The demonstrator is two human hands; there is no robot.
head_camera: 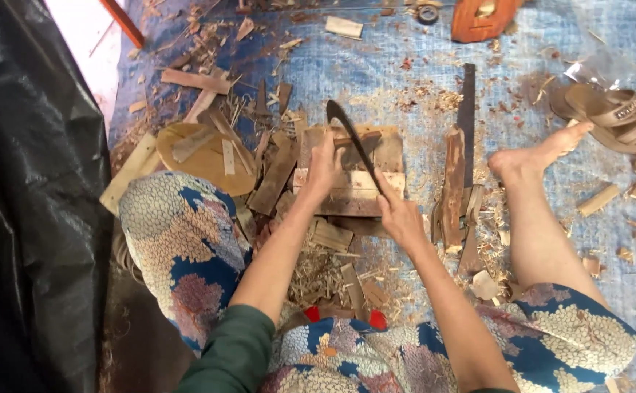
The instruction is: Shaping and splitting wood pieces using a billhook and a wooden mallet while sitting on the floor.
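Left hand [324,169] fingers curled closed, right hand [399,217] fisted — both forearms stretched forward, converging

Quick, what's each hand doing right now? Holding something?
Left hand: closed on a small wood piece, held on the wooden block.
Right hand: closed on the handle of the curved knife.

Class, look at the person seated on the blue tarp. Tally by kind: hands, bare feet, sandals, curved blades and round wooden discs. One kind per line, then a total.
hands: 2 (left, right)
bare foot: 1
sandals: 2, overlapping
curved blade: 1
round wooden disc: 1
Total: 7
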